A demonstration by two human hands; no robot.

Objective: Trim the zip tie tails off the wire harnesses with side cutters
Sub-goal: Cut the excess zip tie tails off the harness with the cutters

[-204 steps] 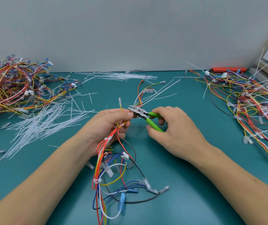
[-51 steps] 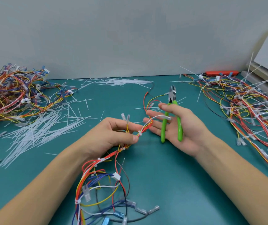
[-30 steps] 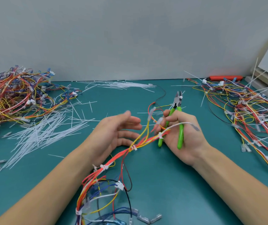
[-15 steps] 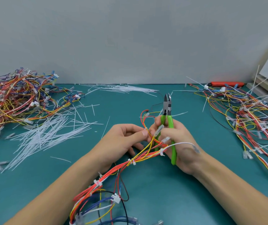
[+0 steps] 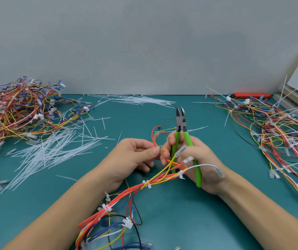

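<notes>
Green-handled steel side cutters [image 5: 181,123] gripped in right hand [image 5: 196,159], jaws up, slightly apart. Multicolour wire harness [image 5: 155,183] pinched by left hand [image 5: 133,156]; ties apparently trimmed. Untrimmed harness pile [image 5: 278,127] at right; white cut tails [image 5: 54,148] left.

The green-handled side cutters [image 5: 184,141], earlier cutting beside the left hand [image 5: 133,157], now point up in the right hand [image 5: 195,159], whose fingers also pinch the multicoloured wire harness [image 5: 155,181].
</notes>
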